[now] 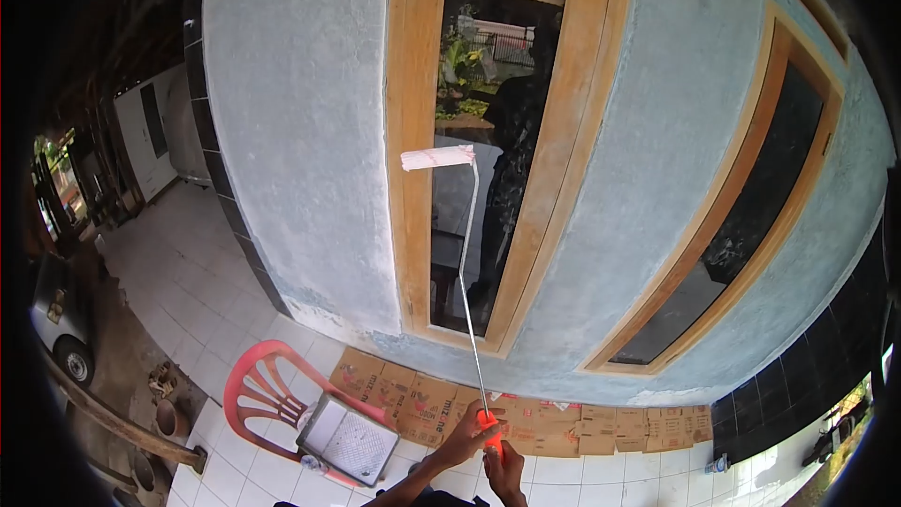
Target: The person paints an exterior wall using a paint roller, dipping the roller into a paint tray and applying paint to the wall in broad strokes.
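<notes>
A paint roller (467, 291) stands upright in front of me, its long bent metal rod rising from an orange handle. The pale, pinkish roller sleeve (438, 159) at its top overlaps the wooden window frame and the glass in this view. My left hand (462, 437) is closed around the upper part of the handle. Lower down, my right hand (505, 474) grips the same handle near its bottom end. To the left of my hands, a paint tray (349, 441) with a ridged white surface rests on a red plastic chair (246, 385).
A tall wooden-framed window (410, 178) is set in the grey-blue wall (296, 131), with a second window (765, 113) farther right. Flattened cardboard (535, 427) lines the wall's foot over white floor tiles (253, 469). A parked vehicle (64, 319) stands far left, beyond a wooden rail (113, 413).
</notes>
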### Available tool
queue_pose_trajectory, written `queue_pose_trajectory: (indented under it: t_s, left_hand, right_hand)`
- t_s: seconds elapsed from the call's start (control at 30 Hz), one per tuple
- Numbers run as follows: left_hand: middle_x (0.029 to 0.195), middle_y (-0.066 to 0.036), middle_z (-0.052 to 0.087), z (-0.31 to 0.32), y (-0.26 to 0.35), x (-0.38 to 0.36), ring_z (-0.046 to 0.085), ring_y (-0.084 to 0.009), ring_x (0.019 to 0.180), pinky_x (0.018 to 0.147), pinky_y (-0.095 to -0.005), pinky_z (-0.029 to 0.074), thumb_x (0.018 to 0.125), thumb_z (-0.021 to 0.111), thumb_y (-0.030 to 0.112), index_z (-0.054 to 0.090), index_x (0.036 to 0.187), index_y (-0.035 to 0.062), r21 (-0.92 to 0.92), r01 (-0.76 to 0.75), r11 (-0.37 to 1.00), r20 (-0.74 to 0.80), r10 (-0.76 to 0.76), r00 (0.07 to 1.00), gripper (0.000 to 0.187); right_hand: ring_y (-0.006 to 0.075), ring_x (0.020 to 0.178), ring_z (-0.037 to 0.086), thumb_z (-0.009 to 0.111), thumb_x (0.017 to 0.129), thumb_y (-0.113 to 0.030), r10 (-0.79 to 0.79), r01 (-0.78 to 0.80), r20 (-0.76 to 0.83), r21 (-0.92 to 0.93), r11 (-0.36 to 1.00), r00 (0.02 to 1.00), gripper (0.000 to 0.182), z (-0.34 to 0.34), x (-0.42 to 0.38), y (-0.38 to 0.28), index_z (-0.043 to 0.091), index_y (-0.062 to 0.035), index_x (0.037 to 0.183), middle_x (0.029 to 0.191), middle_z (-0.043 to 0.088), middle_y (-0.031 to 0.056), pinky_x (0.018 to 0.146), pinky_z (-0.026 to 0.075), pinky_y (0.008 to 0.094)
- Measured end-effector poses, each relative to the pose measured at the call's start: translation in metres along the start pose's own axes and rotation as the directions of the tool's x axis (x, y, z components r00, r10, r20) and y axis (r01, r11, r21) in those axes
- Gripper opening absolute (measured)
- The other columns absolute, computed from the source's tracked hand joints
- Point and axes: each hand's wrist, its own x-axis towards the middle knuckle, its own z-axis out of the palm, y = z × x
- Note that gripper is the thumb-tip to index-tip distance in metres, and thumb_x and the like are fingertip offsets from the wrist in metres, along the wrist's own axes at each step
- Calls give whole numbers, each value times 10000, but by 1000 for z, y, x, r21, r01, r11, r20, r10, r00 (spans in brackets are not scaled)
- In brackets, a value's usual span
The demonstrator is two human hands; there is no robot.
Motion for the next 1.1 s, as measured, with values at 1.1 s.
queue_pose_trajectory:
  t_s: [1.1]
  left_hand:
    - [1318, -174, 435, 39, 78, 148, 455, -263, 1227, 1026, -389, 340, 972, 454, 235, 282, 1370, 37, 182, -223, 958, 310, 160, 937, 477]
  right_hand:
    - [65, 370, 404, 455, 948, -436, -265, 391, -607, 83, 917, 750, 377, -225, 225, -272, 502, -65, 896, 522, 414, -12, 331, 317, 218]
